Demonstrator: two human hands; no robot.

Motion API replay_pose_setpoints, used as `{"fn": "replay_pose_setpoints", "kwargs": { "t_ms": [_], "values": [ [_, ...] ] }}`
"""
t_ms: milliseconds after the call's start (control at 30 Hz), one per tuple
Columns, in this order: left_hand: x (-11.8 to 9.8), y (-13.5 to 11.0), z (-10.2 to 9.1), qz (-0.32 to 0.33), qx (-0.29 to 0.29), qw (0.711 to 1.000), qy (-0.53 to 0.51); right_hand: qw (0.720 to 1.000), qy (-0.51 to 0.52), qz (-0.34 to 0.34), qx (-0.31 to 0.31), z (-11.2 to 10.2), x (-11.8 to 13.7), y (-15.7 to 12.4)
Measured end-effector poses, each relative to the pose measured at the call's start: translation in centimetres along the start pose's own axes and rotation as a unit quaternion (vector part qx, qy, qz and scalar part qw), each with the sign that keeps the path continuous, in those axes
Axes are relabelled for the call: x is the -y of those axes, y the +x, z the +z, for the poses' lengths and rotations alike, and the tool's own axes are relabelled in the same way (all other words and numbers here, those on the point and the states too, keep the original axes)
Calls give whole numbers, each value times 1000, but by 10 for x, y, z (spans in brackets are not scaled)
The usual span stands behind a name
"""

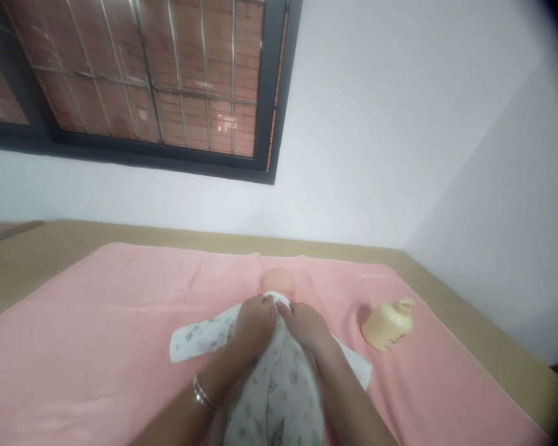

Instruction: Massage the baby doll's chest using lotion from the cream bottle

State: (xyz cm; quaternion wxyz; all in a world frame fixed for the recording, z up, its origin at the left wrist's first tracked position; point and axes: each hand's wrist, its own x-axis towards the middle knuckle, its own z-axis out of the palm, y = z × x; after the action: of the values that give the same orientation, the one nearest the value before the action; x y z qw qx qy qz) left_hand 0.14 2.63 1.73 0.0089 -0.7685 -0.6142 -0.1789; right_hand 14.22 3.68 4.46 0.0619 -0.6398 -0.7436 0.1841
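A white baby garment (272, 384) with small grey-green prints lies spread out, its long sleeves reaching to both sides. My left hand (255, 319) has its fingers closed on the cloth at the collar. Right beside it, my right hand (304, 325) pinches the same neckline, the thumb pointing inward. Just beyond the collar shows a smooth, round, pinkish-beige top, like a doll's head (279, 280); whatever is under the cloth is hidden. A silver bangle (202, 393) circles my left wrist.
A pink sheet (121, 310) covers most of the tan tabletop (190, 235). On the right, a pale yellow pump bottle (388, 325) stands tilted in the view. Behind are a white wall (353, 155) and a dark-framed barred window (167, 80).
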Motion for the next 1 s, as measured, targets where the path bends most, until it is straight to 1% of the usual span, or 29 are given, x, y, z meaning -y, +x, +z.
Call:
{"fn": "replay_pose_setpoints", "kwargs": {
  "t_ms": [67, 167, 233, 300, 467, 533, 633, 733, 800, 900, 1000],
  "values": [
    [2, 1, 3, 16, 4, 1000, 10, 1000, -10, -8, -19, -3, 3, -5],
    [5, 2, 6, 59, 27, 997, 33, 997, -30, -40, -63, -6, 10, -12],
    [6, 3, 6, 68, 31, 996, 42, 995, -38, -54, -76, -4, 12, -12],
    [6, 3, 5, 64, 25, 997, 41, 996, -45, -46, -69, -1, 11, -8],
    [3, 2, 2, 36, 9, 999, -1, 999, -30, -4, -17, 4, 4, 2],
    [3, 2, 2, 24, -8, 1000, -9, 1000, -25, -1, -15, 4, 3, 1],
    [2, 0, 3, 22, -25, 999, 3, 999, -24, -8, -34, 2, 6, -4],
    [2, -1, 5, 50, -9, 998, 34, 998, -25, -15, -51, 1, 9, -7],
    [4, -1, 6, 52, -3, 998, 43, 998, -26, -10, -51, 1, 9, -6],
    [6, 0, 8, 33, -8, 999, 31, 1000, -20, 5, -22, 2, 5, -1],
    [7, 0, 10, 35, -9, 999, 22, 1000, -7, 10, 6, 1, 2, 1]
  ]
}}
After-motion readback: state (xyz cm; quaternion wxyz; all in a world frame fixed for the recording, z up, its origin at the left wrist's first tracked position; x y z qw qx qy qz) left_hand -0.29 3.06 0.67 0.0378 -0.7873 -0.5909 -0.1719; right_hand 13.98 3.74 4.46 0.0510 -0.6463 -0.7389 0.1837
